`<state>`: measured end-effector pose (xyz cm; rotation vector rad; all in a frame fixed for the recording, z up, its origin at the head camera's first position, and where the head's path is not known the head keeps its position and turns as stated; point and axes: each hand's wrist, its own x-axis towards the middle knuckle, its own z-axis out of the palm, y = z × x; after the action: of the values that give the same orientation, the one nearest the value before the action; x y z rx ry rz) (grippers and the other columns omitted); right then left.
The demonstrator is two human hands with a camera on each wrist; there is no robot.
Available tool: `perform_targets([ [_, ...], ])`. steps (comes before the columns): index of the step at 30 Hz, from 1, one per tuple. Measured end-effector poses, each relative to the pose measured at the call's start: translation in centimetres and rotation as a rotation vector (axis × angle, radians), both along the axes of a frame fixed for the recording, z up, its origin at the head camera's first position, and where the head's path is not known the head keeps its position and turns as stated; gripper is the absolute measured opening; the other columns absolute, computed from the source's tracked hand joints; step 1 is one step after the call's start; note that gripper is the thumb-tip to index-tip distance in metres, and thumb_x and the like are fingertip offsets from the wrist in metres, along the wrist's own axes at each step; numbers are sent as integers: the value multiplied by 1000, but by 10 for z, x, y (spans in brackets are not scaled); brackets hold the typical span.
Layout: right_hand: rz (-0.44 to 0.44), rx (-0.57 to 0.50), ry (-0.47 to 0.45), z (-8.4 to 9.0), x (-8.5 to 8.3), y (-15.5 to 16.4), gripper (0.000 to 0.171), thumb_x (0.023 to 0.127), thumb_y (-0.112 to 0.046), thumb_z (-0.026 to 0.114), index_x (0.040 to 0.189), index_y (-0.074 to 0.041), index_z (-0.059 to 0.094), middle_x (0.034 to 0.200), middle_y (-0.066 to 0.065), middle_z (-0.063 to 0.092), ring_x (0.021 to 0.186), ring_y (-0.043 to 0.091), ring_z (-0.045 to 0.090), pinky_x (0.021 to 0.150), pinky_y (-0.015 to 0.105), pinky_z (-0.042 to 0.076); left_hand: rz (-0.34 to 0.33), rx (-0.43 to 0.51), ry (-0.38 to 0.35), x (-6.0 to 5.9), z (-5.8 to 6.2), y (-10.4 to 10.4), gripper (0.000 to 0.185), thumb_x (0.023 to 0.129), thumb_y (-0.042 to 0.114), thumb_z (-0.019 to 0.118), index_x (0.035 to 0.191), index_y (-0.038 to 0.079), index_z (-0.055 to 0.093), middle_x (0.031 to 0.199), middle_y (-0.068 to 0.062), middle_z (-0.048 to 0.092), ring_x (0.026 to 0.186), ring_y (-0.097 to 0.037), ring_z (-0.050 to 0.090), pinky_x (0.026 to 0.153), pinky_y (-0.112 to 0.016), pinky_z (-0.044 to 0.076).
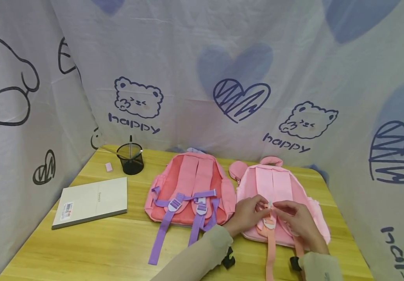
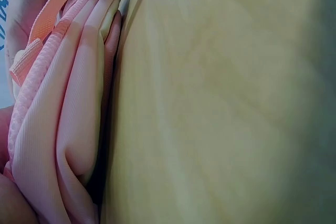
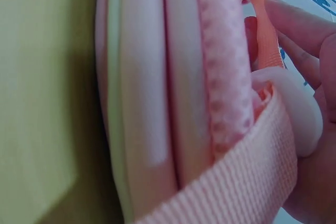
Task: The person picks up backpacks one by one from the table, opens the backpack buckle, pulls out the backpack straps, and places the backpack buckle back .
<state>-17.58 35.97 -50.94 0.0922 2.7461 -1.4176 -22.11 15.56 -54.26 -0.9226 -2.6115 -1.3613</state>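
A light pink backpack [image 1: 279, 187] lies straps-up on the wooden table [image 1: 117, 242], with peach straps. Both hands meet at its left peach strap [image 1: 270, 249], just above a white buckle [image 1: 269, 223]. My left hand [image 1: 260, 207] pinches the strap from the left. My right hand [image 1: 278, 207] pinches it from the right. The right wrist view shows the backpack's edge [image 3: 152, 103], peach webbing [image 3: 247, 177], the white buckle [image 3: 302, 114] and fingers [image 3: 304, 30] curled by the strap. In the left wrist view I see pink fabric [image 2: 68, 129] and a peach strap [image 2: 52, 14].
A darker pink backpack [image 1: 188, 187] with purple straps lies to the left. A small round pink pouch [image 1: 238, 169] sits between the bags. A notebook [image 1: 91, 201], a black mesh pen cup [image 1: 130, 159] and a pink eraser [image 1: 108, 167] lie at the left. Printed cloth walls surround the table.
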Motion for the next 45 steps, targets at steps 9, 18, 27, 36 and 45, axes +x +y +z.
perform_targets([
  [9,21,28,36,2,-2,1,47,95,-37,75,131,-7,69,115,12,75,95,9,66,79,20,54,-3,30,11,-4,-1,3,23,97,36,73,113,19,71,92,8,74,75,6,57,71,-12,39],
  [18,-9,113,-10,1,1,14,50,94,-47,74,127,-10,73,127,10,72,99,14,63,77,21,53,-4,53,-39,-4,3,5,22,97,34,73,113,17,71,91,6,72,75,6,55,71,-13,40],
  [27,-33,-41,-47,-9,-1,1,46,90,-42,80,123,-9,74,118,7,75,91,9,64,75,22,54,18,28,-50,1,-6,-1,24,95,39,75,111,21,71,77,13,61,68,7,49,68,-14,38],
  [36,5,-48,40,-2,-5,-2,49,93,-35,78,131,-5,69,121,15,74,92,8,69,77,22,55,17,60,-12,-4,-1,1,23,95,37,76,110,20,71,78,11,62,68,6,48,68,-14,39],
  [45,-16,-37,23,-9,3,9,43,93,-32,79,125,-3,72,109,9,76,84,6,62,73,22,54,13,79,-65,0,-3,3,22,94,35,78,107,19,72,77,11,61,67,6,48,68,-15,40],
])
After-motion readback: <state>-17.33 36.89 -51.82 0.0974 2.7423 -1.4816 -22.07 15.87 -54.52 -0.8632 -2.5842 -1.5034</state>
